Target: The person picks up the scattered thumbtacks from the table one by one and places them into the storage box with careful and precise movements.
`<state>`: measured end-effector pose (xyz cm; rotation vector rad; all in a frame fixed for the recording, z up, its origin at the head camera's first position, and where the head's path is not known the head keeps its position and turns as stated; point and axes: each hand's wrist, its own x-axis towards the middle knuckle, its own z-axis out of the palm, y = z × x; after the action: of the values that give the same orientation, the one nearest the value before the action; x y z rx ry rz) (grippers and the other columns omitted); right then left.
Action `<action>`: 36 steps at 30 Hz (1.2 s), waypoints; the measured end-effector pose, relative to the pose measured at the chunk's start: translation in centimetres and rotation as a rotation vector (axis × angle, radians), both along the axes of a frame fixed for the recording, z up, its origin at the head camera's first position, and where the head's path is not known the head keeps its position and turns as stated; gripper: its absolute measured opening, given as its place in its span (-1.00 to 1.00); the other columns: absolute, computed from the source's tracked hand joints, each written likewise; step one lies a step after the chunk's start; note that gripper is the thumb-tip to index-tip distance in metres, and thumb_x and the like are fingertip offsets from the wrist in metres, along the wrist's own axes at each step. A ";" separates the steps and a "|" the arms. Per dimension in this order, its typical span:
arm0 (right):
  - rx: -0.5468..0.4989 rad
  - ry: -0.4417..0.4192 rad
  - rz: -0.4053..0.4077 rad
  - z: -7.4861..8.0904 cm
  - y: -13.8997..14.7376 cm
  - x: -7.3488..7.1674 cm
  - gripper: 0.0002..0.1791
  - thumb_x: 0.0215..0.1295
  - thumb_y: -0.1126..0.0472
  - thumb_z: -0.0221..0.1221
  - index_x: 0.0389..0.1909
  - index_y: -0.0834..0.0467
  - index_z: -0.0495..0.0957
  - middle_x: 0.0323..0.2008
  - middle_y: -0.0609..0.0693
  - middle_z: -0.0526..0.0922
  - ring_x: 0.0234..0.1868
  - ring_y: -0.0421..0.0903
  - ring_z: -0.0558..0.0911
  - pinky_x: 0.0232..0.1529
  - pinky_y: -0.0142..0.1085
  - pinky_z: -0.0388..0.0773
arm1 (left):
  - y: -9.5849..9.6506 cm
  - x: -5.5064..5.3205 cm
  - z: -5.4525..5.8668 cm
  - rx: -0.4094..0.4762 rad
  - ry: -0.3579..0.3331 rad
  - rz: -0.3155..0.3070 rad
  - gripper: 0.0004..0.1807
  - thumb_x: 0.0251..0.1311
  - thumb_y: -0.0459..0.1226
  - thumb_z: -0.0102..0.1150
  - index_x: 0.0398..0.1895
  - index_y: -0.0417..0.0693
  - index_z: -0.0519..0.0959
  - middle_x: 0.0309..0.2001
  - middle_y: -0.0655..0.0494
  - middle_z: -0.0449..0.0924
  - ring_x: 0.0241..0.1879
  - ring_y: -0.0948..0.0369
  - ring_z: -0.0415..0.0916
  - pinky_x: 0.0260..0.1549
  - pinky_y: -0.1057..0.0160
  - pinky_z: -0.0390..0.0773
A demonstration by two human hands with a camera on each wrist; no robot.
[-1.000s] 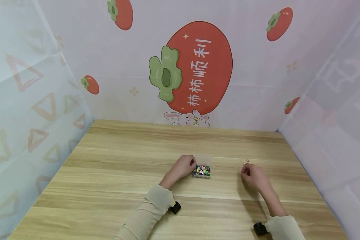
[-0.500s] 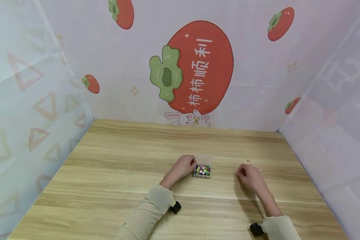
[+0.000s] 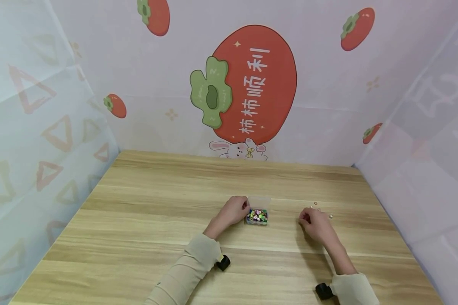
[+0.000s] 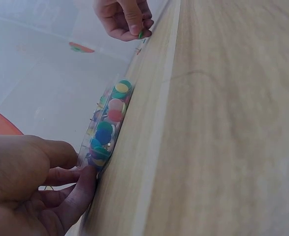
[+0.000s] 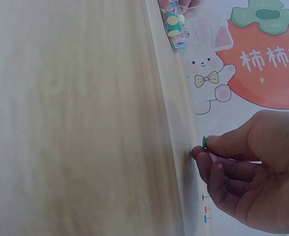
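A small clear plastic box (image 3: 257,223) full of colourful flat-headed thumbtacks (image 4: 115,109) stands on the table with its lid (image 3: 260,202) raised. My left hand (image 3: 234,210) holds the left end of the box between thumb and fingers. To the right of the box, just above the table, is my right hand (image 3: 317,225). It pinches a green thumbtack (image 5: 205,142) between thumb and fingertips, clearest in the right wrist view. Beyond that hand, several loose thumbtacks (image 5: 206,209) lie on the wood, one of them a pale thumbtack (image 3: 330,216) at the right.
The wooden table (image 3: 168,186) spreads out on all sides of the box. A back wall cloth (image 3: 152,84) printed with persimmons and a rabbit rises at the far edge. Patterned side sheets (image 3: 42,127) border the left and right. Black wrist cameras (image 3: 223,263) sit below both hands.
My right hand has shifted a little to the left, and more loose thumbtacks now show behind and to the right of it. My left hand stays at the box.
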<state>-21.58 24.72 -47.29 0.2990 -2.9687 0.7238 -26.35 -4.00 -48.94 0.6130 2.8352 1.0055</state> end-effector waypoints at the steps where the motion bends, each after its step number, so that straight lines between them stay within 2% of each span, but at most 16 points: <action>1: 0.000 -0.004 0.000 0.0 0.0 0.0 -0.94 0.24 0.40 0.25 -0.40 0.21 0.59 -0.49 0.00 0.59 -0.44 -0.14 0.48 -0.38 -0.28 0.41 | 0.0 0.0 0.0 -0.001 0.002 -0.001 -0.82 0.39 -0.29 0.07 -0.40 -0.07 0.58 -0.49 0.17 0.51 -0.52 0.31 0.33 -0.48 0.38 0.35; 11: 0.008 -0.024 0.008 0.2 -0.2 0.4 -0.94 0.23 0.41 0.25 -0.40 0.21 0.58 -0.48 0.01 0.57 -0.45 -0.14 0.46 -0.39 -0.28 0.39 | 0.0 0.2 0.1 0.005 -0.017 -0.003 -0.83 0.39 -0.29 0.08 -0.39 -0.07 0.57 -0.48 0.16 0.51 -0.51 0.30 0.34 -0.47 0.37 0.35; 18: -0.001 -0.035 0.023 1.0 -0.7 0.1 -0.93 0.24 0.41 0.19 -0.40 0.21 0.58 -0.49 -0.02 0.58 -0.46 -0.14 0.47 -0.38 -0.27 0.42 | 0.0 0.2 0.3 0.003 -0.015 0.005 -0.84 0.38 -0.29 0.09 -0.39 -0.08 0.57 -0.47 0.15 0.51 -0.50 0.29 0.35 -0.47 0.37 0.36; 29: -0.054 -0.005 0.088 2.1 -3.2 0.0 -0.91 0.25 0.40 0.20 -0.42 0.17 0.57 -0.51 -0.06 0.58 -0.47 -0.19 0.47 -0.41 -0.35 0.41 | -0.1 0.3 0.3 -0.004 -0.026 0.012 -0.84 0.39 -0.27 0.09 -0.37 -0.08 0.57 -0.46 0.15 0.50 -0.49 0.29 0.35 -0.47 0.36 0.35; 36: -0.035 -0.017 0.090 2.3 -4.7 -0.4 -0.90 0.28 0.38 0.22 -0.40 0.14 0.57 -0.50 -0.07 0.57 -0.46 -0.19 0.46 -0.40 -0.34 0.42 | 0.0 0.2 0.3 0.006 -0.020 0.007 -0.84 0.39 -0.28 0.08 -0.38 -0.07 0.57 -0.47 0.15 0.51 -0.50 0.29 0.35 -0.47 0.36 0.37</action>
<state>-21.96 20.03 -45.00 0.4282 -2.9717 0.7902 -26.10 -3.99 -48.62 0.5914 2.8201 1.0150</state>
